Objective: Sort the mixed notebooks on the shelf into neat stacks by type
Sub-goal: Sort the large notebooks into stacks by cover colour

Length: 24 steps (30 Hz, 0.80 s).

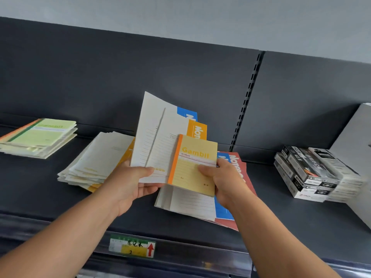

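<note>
My left hand (132,181) grips the lower edge of a fanned bunch of notebooks (158,137), white backs toward me, with blue and orange covers peeking out behind. My right hand (224,177) pinches a small yellow "Gambit" notebook (194,163) with an orange spine, held in front of the bunch. Under my hands lies a loose pile of white, blue and red notebooks (200,207) on the dark shelf (60,197). A stack of cream and yellow notebooks (96,161) lies to the left, and a stack of green "Gambit" notebooks (38,137) sits at the far left.
Black and white boxes (309,173) are stacked at the right, beside a grey panel (357,137). A slotted upright (245,103) divides the dark back wall. A green and yellow price label (132,246) is fixed on the shelf's front rail.
</note>
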{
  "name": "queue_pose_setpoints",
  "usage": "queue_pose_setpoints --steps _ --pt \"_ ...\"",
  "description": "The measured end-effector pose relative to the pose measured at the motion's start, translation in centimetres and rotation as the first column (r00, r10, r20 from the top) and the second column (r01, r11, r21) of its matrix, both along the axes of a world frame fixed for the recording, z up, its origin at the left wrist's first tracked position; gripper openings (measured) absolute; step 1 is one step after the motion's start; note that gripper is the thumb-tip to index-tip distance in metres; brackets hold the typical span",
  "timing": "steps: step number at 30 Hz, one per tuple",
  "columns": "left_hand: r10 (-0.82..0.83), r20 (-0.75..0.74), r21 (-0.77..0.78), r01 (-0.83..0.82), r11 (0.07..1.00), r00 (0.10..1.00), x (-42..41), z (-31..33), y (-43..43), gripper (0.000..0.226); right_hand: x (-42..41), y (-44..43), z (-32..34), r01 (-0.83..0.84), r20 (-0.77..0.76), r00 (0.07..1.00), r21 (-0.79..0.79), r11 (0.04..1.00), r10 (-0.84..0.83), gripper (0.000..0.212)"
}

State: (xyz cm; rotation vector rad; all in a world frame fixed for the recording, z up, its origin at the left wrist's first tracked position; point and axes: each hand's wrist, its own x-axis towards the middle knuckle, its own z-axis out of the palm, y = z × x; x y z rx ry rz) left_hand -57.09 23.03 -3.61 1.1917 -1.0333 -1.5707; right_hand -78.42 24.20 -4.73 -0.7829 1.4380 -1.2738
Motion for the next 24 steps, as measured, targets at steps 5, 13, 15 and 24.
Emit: queue_pose_setpoints --steps 5,13,15,24 --pt "0.122 -0.045 -0.013 -0.122 0.992 0.992 4.8 0.5 -0.3 0.025 4.0 -2.3 0.6 -0.023 -0.069 0.997 -0.015 1.0 0.022 0.009" --pt "0.276 -0.121 -0.036 -0.282 0.959 0.954 15.8 1.7 -2.4 0.03 14.5 -6.3 2.1 -0.059 -0.037 0.998 0.04 0.997 0.06 0.017" --pt "0.297 -0.133 -0.041 -0.305 0.951 0.945 19.1 2.1 -3.3 0.03 17.9 -7.2 2.9 -0.08 -0.049 0.995 0.064 0.995 0.084 0.019" --pt "0.393 -0.116 -0.068 -0.402 0.913 0.912 34.1 3.0 -8.0 0.038 31.7 -13.3 3.3 -0.14 0.039 0.989 0.002 0.99 0.14 0.029"
